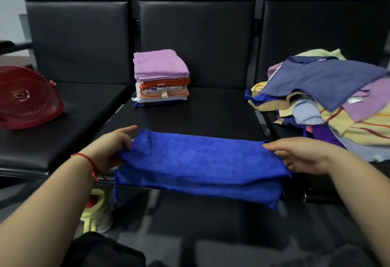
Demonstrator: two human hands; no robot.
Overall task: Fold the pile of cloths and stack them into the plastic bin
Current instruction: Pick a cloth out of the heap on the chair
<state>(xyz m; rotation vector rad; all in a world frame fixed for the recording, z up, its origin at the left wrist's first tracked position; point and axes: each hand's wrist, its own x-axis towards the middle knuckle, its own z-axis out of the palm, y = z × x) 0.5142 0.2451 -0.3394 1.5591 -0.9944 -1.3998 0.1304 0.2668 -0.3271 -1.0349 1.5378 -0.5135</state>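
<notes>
- The blue cloth (200, 161) lies across the front edge of the middle seat (200, 106), already doubled lengthwise, its lower layer hanging over the edge. I think that gives me a flat bed for the next fold.
- My left hand (111, 150) pinches its left end and my right hand (304, 157) grips the right, keeping it taut.
- The folded stack (161, 78) waits behind, out of the way.
- The loose pile (329, 97) lies to the right, within reach.
- The red bin (27, 102) lies tipped on the left seat.
</notes>
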